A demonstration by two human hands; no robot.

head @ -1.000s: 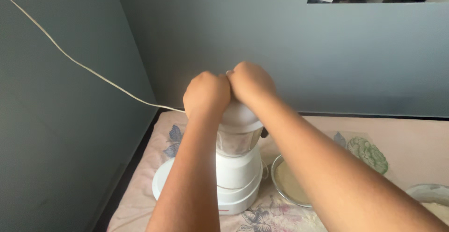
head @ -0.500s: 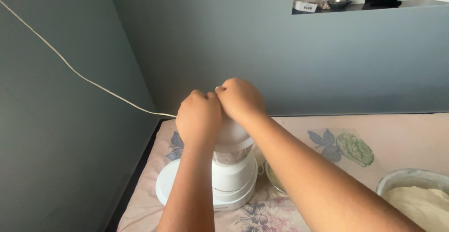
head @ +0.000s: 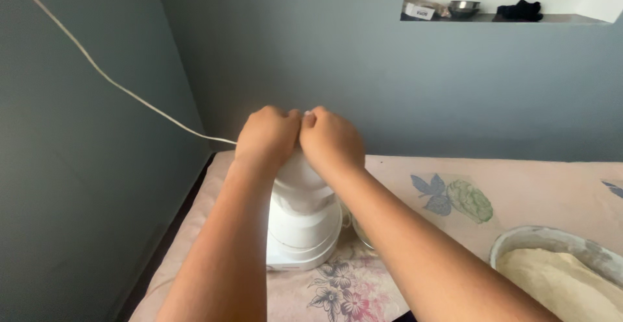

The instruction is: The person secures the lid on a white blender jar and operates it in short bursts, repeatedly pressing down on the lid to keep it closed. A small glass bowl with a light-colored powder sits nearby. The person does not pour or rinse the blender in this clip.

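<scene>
Both hands have shifted slightly left since the earlier frame, and the big bowl at the right shows more fully; left hand (head: pixel 267 134) and right hand (head: pixel 329 139) side by side, touching, fingers curled and pressed down on the lid of a white mixer grinder (head: pixel 304 221); grinder upright on the bench (head: pixel 551 192), near its left end by the wall corner; white cord (head: pixel 130 95) running along the left wall; metal bowl of pale flour (head: pixel 563 271) at lower right, well apart.
</scene>
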